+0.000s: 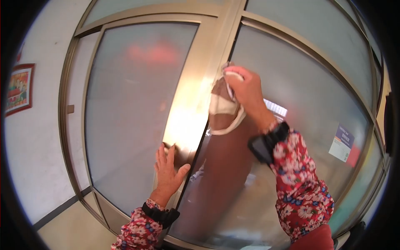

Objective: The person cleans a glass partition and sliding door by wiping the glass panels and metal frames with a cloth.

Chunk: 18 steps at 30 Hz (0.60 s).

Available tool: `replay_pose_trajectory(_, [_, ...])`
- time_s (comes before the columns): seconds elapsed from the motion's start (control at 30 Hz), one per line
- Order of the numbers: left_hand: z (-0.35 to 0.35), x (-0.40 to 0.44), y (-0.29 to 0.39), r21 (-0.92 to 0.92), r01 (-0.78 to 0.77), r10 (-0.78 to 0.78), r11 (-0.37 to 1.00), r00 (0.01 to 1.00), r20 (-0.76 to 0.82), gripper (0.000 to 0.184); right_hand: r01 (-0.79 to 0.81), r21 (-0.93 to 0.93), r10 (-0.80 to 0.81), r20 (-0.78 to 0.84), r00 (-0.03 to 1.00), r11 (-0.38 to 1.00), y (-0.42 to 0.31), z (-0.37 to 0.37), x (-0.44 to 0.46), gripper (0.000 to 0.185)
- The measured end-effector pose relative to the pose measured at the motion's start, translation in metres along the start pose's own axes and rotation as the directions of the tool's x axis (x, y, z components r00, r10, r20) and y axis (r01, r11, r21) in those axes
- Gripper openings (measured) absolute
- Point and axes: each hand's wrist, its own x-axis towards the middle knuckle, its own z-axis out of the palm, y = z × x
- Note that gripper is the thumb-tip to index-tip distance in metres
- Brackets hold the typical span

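Note:
My right hand (246, 85) is closed on a brown-and-cream cloth (221, 104). The cloth hangs down from my fingers, against the metal door frame (189, 98) where it meets the right glass panel (291, 79). Lower and to the left, my left hand (168, 168) has its fingers spread on the frame, beside the edge of the left frosted glass panel (133, 104). A small dark round shadow or fitting shows by its fingertips; I cannot make out which. Both forearms wear floral sleeves and dark wristbands.
A red-framed picture (20, 89) hangs on the white wall (46, 146) at the left. Stickers (341, 142) are on the right glass. Metal rails border the panels, and a pale floor (71, 227) shows at the lower left.

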Motion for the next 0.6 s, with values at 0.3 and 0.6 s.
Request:
replay_pose_trajectory(0.3, [-0.079,0.053,0.068,-0.96,0.239,-0.358,0.146,0.917,0.174,0.034,0.749,-0.347,-0.753,0.152,0.64,0.565,-0.04,0.08,-0.004,0.03])
replay_pose_trajectory(0.6, [-0.202,0.321,-0.056,-0.461,-0.311,-0.197,0.831,0.611,-0.767,0.04,0.519,-0.486,-0.601,-0.018,0.799,0.703,0.012,0.076,0.021,0.019])
